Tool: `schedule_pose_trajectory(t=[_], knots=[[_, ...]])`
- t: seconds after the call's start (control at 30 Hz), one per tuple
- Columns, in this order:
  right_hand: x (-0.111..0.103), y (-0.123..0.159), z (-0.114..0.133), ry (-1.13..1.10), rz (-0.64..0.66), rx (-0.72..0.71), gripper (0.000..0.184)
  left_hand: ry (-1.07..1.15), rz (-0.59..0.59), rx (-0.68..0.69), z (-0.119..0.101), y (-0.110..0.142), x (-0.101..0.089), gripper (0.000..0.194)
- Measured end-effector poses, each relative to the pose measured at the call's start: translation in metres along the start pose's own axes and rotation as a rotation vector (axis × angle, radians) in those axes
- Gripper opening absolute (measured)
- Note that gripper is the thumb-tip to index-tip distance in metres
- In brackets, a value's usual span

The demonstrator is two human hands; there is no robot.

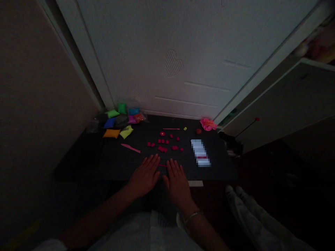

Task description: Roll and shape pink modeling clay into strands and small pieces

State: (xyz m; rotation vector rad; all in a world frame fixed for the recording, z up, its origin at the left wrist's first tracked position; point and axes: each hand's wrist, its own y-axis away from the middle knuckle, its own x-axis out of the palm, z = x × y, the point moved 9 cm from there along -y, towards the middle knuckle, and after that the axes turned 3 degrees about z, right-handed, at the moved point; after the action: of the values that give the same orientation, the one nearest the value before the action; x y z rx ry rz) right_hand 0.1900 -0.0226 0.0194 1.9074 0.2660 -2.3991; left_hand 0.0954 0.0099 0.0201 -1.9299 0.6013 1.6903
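Actually, the thin red strand (pixel 162 165) lies on the tabletop (pixel 222 165) between the fingers of my two hands, and only its middle part shows. It looks soft, so I judge that rolling it well asks for light and equal pressure from both sides, with the fingers flat. If one side presses harder, the strand could become thin there, or break.

My left hand (pixel 143 177) is laid flat, palm down, its fingers stretched and close together, the thumb a little apart. My right hand (pixel 178 183) is in the same manner, with a bracelet (pixel 193 217) at the wrist. Neither one is gripping anything; the fingertips seem to touch the ends of the strand, but what is under them I cannot tell.

Just beyond my fingers, small red pieces (pixel 162 141) are scattered, some touching each other. Ahead of my left hand, on its outer side, lies a pink knife-shaped tool (pixel 131 148); beyond my right hand, to its right, is a bright blurred rectangle (pixel 200 151). Farther ahead lies a thin pink stick (pixel 171 129). Far beyond my left hand are the colourful packets (pixel 111 133), and far beyond my right hand, a crumpled pink thing (pixel 208 124).
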Motion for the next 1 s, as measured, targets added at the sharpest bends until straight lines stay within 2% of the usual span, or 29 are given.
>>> schedule_pose_trajectory(t=[0.13,0.27,0.33,0.47,0.57,0.7,0.83,1.0], knots=[[0.002,0.012,0.005,-0.008,-0.028,0.013,0.051,-0.010,-0.009,0.069,-0.007,0.010,0.002,0.052],[-0.005,0.009,0.002,0.002,-0.034,0.029,0.050,0.006,-0.013,0.024,-0.001,0.007,-0.004,0.052],[-0.020,-0.001,-0.008,0.015,-0.079,0.041,0.050,0.029,-0.041,0.000,0.016,-0.004,-0.017,0.050],[-0.060,-0.033,-0.042,0.049,-0.246,0.137,0.043,-0.001,-0.165,-0.190,0.078,-0.031,-0.054,0.048],[-0.066,-0.065,-0.054,0.057,-0.212,0.137,0.033,-0.039,-0.137,-0.159,0.095,-0.051,-0.064,0.040],[-0.050,-0.096,-0.050,0.095,-0.101,0.087,0.029,-0.020,-0.162,-0.112,0.082,-0.052,-0.063,0.036],[-0.039,-0.102,-0.047,0.143,-0.066,0.068,0.023,0.031,-0.136,-0.066,0.063,-0.024,-0.044,0.034],[-0.045,-0.097,-0.047,0.123,-0.092,0.064,0.021,0.087,-0.168,-0.081,0.065,0.014,-0.030,0.038]])
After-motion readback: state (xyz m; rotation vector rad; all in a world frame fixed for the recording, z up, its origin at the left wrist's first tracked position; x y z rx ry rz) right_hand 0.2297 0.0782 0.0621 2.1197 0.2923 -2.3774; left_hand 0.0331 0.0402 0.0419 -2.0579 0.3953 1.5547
